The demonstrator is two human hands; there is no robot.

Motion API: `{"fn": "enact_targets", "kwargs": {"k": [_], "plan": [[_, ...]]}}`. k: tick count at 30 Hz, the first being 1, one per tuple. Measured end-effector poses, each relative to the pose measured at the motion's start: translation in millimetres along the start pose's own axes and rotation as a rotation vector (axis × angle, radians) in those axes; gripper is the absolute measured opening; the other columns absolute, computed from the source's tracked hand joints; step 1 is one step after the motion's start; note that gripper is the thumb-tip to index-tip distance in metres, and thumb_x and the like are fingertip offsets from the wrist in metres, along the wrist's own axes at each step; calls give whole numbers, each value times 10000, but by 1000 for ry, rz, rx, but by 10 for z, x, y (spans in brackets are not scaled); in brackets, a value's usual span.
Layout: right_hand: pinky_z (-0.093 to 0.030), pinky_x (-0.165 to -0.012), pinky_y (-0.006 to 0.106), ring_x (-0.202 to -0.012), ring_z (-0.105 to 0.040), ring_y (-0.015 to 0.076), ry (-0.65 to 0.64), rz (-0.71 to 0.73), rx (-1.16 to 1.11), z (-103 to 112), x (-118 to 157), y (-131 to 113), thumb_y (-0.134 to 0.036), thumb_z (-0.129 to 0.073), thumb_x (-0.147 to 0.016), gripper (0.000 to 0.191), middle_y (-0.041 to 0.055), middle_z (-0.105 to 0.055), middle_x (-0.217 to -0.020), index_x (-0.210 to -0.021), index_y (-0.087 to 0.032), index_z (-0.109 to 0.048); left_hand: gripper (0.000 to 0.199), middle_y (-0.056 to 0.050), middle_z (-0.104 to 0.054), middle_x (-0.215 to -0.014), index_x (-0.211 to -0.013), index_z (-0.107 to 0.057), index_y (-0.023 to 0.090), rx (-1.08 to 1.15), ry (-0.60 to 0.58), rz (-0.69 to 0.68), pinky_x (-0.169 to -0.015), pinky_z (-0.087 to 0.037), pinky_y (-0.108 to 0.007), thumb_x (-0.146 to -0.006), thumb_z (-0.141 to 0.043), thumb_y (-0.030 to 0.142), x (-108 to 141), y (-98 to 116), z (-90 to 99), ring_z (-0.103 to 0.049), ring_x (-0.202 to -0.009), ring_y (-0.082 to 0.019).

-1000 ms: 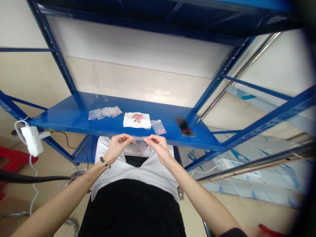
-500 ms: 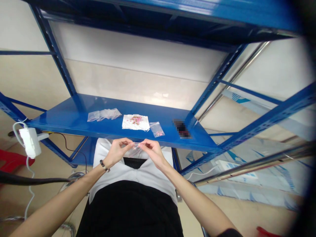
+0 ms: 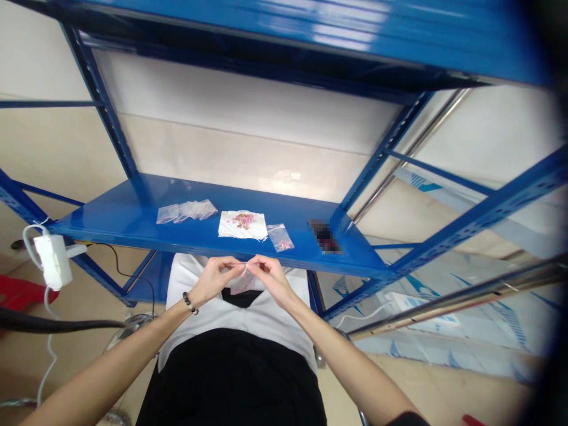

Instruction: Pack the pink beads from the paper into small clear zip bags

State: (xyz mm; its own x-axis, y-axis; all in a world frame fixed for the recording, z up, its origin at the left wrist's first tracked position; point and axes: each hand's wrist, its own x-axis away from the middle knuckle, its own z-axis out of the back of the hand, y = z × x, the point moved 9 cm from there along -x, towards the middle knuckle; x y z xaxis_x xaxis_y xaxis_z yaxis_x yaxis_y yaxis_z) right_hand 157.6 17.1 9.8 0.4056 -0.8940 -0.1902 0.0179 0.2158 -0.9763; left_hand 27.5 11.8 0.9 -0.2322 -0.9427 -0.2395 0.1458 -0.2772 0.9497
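Between my two hands hangs a clear plastic zip bag [image 3: 241, 283], pinched along its top edge just in front of the shelf. My left hand [image 3: 217, 277] has thumb and fingers closed on the bag's left side. On its other side my right hand [image 3: 268, 276] pinches the same edge, fingertips close to the left ones. Beyond them, a white paper sheet [image 3: 226, 227] carries a small heap of pink and brownish bits [image 3: 244, 220]. Just right of the paper, another zip bag [image 3: 280, 238] lies flat with pink bits inside. Several flat clear bags [image 3: 189, 210] overlap at the left.
A dark, pixelated object [image 3: 326, 236] lies toward the right end of the blue shelf [image 3: 124, 216]. Blue uprights and an upper shelf [image 3: 284, 41] frame the space. A white power strip [image 3: 55, 258] with a cord hangs at the left post.
My fingertips have drawn closer together on the bag's top edge, and the bag now hangs lower and more visibly beneath them. The view has shifted slightly.
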Motion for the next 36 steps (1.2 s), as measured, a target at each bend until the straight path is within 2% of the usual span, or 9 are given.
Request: {"fn": "enact_targets", "kwargs": {"k": [5, 10, 15, 18, 22, 25, 30, 33, 36], "plan": [[-428, -677, 275, -709, -561, 158, 11, 71, 95, -10, 61, -92, -453, -629, -870, 299, 37, -643, -763, -801, -170, -697, 323, -80, -738, -809, -799, -738, 139, 10, -53, -43, -714, -472, -275, -854, -643, 443, 87, 132, -31, -648, -764, -199], [-431, -693, 276, -744, -588, 167, -31, 51, 64, 7, -11, -82, -434, -608, -889, 299, 42, -654, -777, -779, -165, -674, 341, -71, -733, -823, -815, -738, 138, -46, -97, -39, -704, -455, -262, -881, -605, 445, -10, 110, -51, -626, -756, -184], [-411, -636, 257, -676, -568, 148, -33, 44, 71, 35, -54, -88, -440, -621, -879, 293, 27, -655, -739, -783, -166, -653, 379, -62, -735, -805, -809, -749, 138, -85, -169, -42, -703, -457, -257, -909, -558, 450, -35, 102, -90, -625, -739, -178], [-388, -591, 248, -624, -532, 135, -7, 44, 110, 64, -41, -93, -450, -687, -819, 309, 20, -639, -693, -722, -159, -644, 392, -73, -746, -814, -831, -764, 139, -98, -128, -42, -684, -463, -264, -906, -554, 462, 25, 122, -40, -635, -738, -194], [-358, -547, 237, -570, -488, 121, -3, 23, 147, 81, -19, -69, -441, -723, -779, 328, 4, -596, -611, -656, -159, -612, 360, -69, -754, -813, -810, -773, 154, -179, -100, -113, -680, -462, -266, -906, -564, 431, 82, 199, -20, -644, -745, -204], [-367, -561, 235, -588, -509, 125, -23, 40, 185, 71, -12, -81, -416, -677, -827, 282, 4, -601, -636, -717, -162, -627, 333, -52, -751, -795, -786, -766, 168, -220, -104, -132, -672, -455, -254, -904, -572, 411, 58, 189, -41, -642, -734, -195], [-432, -623, 250, -648, -591, 147, -105, 65, 151, 12, -21, -87, -386, -602, -892, 230, 17, -645, -701, -836, -165, -635, 297, -47, -733, -790, -826, -745, 163, -226, -27, -99, -654, -432, -243, -899, -581, 400, -24, 101, -3, -608, -710, -172], [-455, -643, 264, -680, -632, 169, -134, 53, 161, 13, -5, -92, -364, -595, -897, 223, 42, -688, -736, -856, -157, -666, 289, -40, -710, -747, -775, -711, 160, -229, -25, -103, -659, -426, -242, -903, -576, 381, -6, 125, -3, -597, -701, -165], [-447, -619, 265, -656, -643, 175, -104, 47, 265, 74, 28, -139, -293, -588, -893, 176, 51, -714, -734, -836, -165, -696, 299, -28, -677, -701, -735, -677, 163, -267, -15, -115, -651, -408, -246, -907, -569, 383, 36, 193, 6, -571, -680, -159]]}}
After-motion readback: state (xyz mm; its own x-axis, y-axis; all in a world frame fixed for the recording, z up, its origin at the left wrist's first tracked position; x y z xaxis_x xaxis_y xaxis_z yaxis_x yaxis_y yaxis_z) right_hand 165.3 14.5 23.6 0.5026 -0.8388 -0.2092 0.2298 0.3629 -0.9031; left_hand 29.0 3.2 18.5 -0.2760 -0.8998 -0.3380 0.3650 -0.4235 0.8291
